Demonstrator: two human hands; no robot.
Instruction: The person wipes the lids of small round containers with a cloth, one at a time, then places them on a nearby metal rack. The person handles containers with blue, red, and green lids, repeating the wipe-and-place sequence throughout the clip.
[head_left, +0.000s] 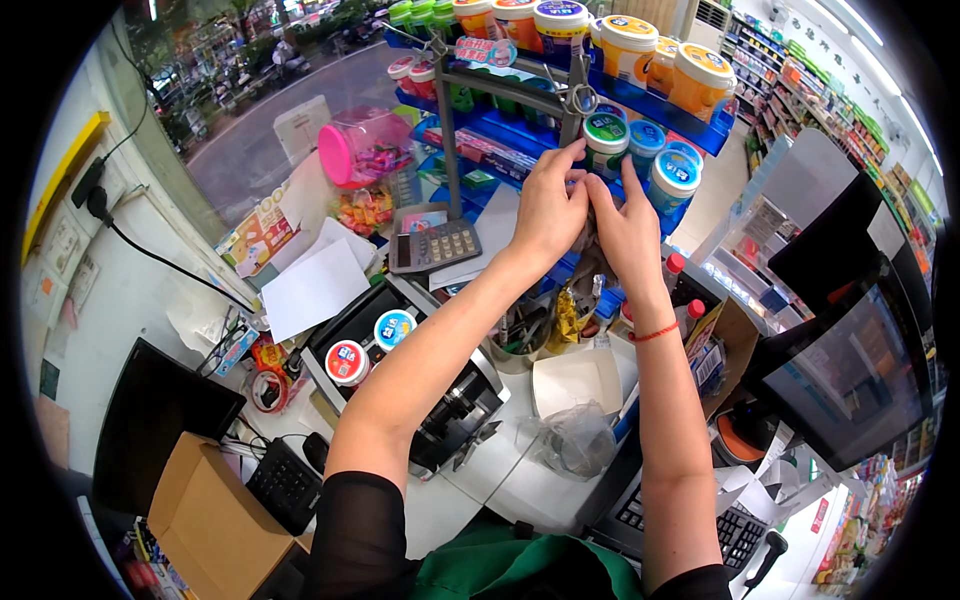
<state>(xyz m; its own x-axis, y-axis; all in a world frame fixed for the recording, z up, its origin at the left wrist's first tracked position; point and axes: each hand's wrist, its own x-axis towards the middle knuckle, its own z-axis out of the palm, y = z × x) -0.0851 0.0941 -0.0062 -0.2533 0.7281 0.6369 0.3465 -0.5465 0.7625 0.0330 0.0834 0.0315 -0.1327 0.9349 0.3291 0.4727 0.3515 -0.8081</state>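
Both of my hands reach to the blue display shelf (540, 139) beyond the counter. Between their fingertips stands a gum jar with a green lid (606, 131), upright among jars with blue lids. My left hand (551, 206) curls its index finger against the jar's left side. At the right side, the index finger of my right hand (628, 232) lies close to the jar, with the thumbs nearly meeting in front. A grey-brown cloth (594, 251) hangs below the fingers, bunched at my right hand. Near my left forearm, a red-lidded jar (347, 363) and a blue-lidded jar (395, 328) sit on a black machine.
Yellow-lidded tubs (628, 45) line the upper shelf. A calculator (435, 246), a pen cup (517, 341), a white paper tray (576, 382) and a plastic bag (577, 442) lie below the arms. Monitors (847, 375), a keyboard (739, 540) and an open cardboard box (217, 517) flank the counter.
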